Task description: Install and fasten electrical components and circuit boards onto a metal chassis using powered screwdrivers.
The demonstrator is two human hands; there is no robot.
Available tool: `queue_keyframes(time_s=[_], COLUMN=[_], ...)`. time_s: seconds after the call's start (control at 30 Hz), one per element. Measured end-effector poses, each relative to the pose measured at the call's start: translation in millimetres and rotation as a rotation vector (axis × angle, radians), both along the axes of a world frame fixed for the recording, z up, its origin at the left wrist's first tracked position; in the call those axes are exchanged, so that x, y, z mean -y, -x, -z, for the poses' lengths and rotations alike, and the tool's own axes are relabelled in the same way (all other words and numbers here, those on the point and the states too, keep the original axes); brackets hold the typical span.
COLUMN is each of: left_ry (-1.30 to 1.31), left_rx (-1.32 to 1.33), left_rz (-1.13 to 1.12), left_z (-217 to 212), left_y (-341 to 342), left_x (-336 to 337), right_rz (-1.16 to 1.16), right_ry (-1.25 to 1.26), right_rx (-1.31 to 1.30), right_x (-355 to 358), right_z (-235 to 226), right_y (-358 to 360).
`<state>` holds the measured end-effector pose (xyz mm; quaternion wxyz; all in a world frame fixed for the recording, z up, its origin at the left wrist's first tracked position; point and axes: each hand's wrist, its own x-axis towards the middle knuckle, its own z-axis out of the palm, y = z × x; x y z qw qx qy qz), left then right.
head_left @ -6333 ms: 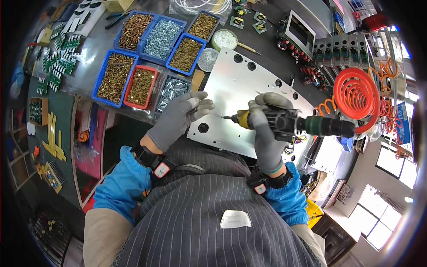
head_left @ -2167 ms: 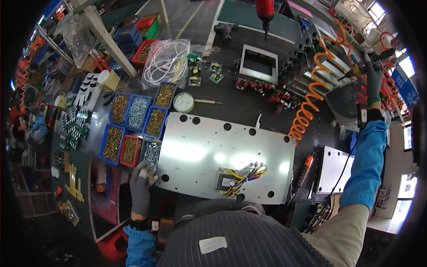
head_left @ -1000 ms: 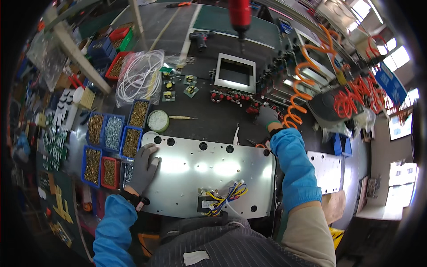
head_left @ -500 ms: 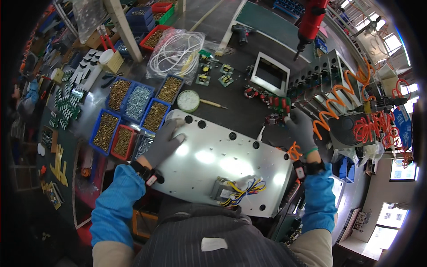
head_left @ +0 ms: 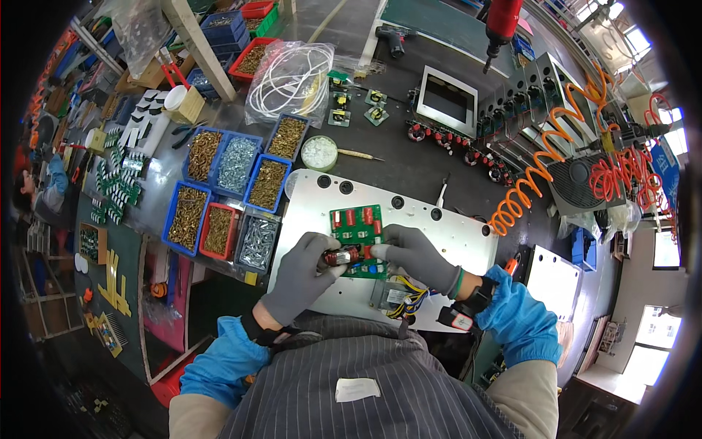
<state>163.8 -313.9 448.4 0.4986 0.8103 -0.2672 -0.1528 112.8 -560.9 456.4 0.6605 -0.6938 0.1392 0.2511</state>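
Observation:
A green circuit board (head_left: 357,233) with red and blue components is held above a bare metal plate (head_left: 307,212) in front of me. My right hand (head_left: 423,257), gloved in grey, is closed on the board's right edge with thumb and fingers. At the board's left side, my left hand (head_left: 303,272), also gloved, pinches a dark red coil (head_left: 341,256). I cannot tell whether the coil is fixed to the board. A transformer (head_left: 387,295) with yellow, blue and white wires sits on the plate's near part, below my right hand.
Blue and red bins of screws (head_left: 186,216) stand left of the plate. Beyond it lie a round tub (head_left: 319,153), a brush (head_left: 358,155) and a white-framed panel (head_left: 447,101). A red power screwdriver (head_left: 503,25) hangs overhead; an orange coiled hose (head_left: 537,172) runs at right.
My right hand has come from the far right with the circuit board and now holds it over the plate. My left hand has left the plate's left edge and closed on the coil.

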Motion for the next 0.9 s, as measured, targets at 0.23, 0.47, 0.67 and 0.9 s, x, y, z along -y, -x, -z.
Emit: queue_keyframes(time_s=[0.23, 0.47, 0.67, 0.9], left_ry=[-0.196, -0.310, -0.290, -0.314], left_rx=[0.276, 0.309, 0.287, 0.303], left_rz=[0.176, 0.307, 0.280, 0.262], left_z=[-0.5, 13.2, 16.4, 20.6], left_y=[-25.9, -28.5, -28.9, -29.7], left_x=[-26.5, -11.1, -2.2, -3.8], right_rz=[-0.095, 0.039, -0.019, 0.018], right_ry=[0.385, 0.193, 0.191, 0.182], right_rx=[0.071, 0.067, 0.070, 0.104], right_x=[49.0, 64.6, 69.2, 67.3], right_z=[0.4, -2.0, -0.1, 2.7], right_y=[-13.5, 2.2, 2.2, -6.6])
